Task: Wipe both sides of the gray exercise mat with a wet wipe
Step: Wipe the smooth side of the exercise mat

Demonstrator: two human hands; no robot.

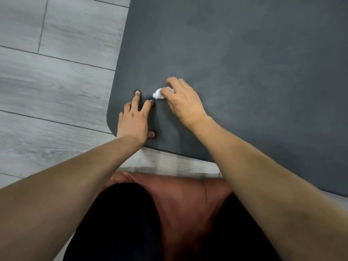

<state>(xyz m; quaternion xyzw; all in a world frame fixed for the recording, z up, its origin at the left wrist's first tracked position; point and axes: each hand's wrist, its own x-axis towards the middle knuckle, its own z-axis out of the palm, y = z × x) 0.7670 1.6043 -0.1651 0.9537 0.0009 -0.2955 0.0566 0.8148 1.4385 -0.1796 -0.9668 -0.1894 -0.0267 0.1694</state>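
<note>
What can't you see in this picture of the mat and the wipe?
Head view:
- wet wipe: mostly hidden under the right hand, which is motion-blurred.
- gray exercise mat: cut off by the top and right edges; underside hidden.
- left hand: palm faces down, contact unseen.

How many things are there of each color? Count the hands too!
Dark gray: 1, the exercise mat
White: 1, the wet wipe, balled up and gripped by the right hand
Light gray: 1, the wood-look floor
Hands: 2, the right hand and the left hand, which presses flat on the mat
Total: 5
</note>
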